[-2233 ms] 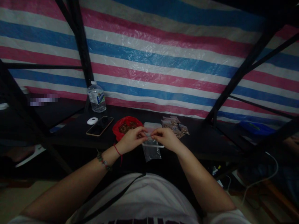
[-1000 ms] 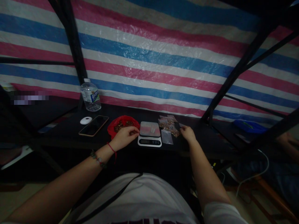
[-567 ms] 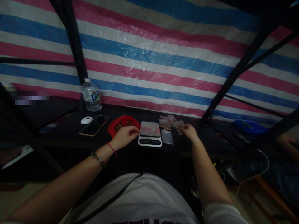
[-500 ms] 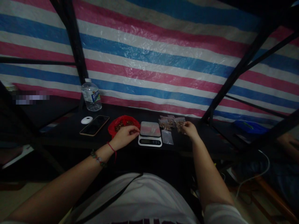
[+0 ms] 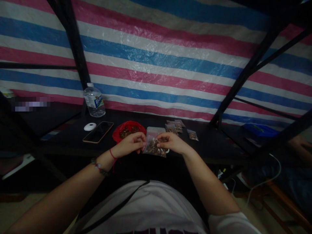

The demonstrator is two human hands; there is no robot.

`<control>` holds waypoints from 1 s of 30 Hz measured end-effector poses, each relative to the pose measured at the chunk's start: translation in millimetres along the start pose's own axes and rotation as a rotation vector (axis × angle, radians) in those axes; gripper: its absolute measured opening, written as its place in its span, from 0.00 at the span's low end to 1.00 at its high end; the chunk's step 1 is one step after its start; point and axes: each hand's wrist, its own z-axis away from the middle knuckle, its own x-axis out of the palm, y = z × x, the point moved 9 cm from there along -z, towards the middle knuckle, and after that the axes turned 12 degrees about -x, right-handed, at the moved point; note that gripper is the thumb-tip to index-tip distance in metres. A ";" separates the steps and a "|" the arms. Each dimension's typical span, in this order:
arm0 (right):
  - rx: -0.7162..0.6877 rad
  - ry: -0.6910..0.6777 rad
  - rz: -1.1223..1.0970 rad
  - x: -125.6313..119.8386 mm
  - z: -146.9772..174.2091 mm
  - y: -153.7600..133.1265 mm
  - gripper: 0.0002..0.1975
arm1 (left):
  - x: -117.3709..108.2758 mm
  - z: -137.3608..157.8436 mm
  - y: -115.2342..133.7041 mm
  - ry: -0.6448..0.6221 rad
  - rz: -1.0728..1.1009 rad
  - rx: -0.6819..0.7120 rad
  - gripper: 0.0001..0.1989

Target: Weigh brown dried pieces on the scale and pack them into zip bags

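Observation:
A clear zip bag [image 5: 152, 149] of small brown, metallic-looking pieces is held up in front of the scale. My right hand [image 5: 172, 142] grips it from the right, thumb over its face. At the bag's left edge, the fingers of my left hand [image 5: 133, 143] are pinched on the plastic. Behind them the kitchen scale [image 5: 154, 129] is largely covered by the bag and hands. Just left of it lies an open red plastic bag [image 5: 117, 135] with similar brown pieces inside. Several filled zip bags [image 5: 172, 128] lie beyond my right hand, and a single filled bag [image 5: 193, 135] rests apart on the right.
A smartphone [image 5: 98, 132], a white oval object [image 5: 90, 126] and a clear plastic bottle [image 5: 94, 102] stand or lie at the left of the black table [image 5: 207, 144]. Dark metal posts [image 5: 77, 48] frame both sides. Striped sheeting [image 5: 156, 74] hangs behind. Another person's arm [image 5: 298, 143] shows far right.
My right hand has moved left from the filled bags to before the scale, bringing one zip bag along. My left hand has come onto that bag's edge. One filled bag now lies separately on the right.

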 end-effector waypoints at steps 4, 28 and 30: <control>0.008 0.003 -0.061 -2.6 1.8 5.2 0.18 | 0.8 -0.4 -0.2 -0.028 0.017 -0.005 0.16; -0.057 0.084 0.328 41.8 -3.5 -1.8 0.10 | 11.4 -3.7 -2.1 0.064 0.043 -0.058 0.15; -0.064 0.052 0.219 43.1 -5.6 1.4 0.07 | 12.1 -3.1 -1.4 0.054 0.037 -0.059 0.16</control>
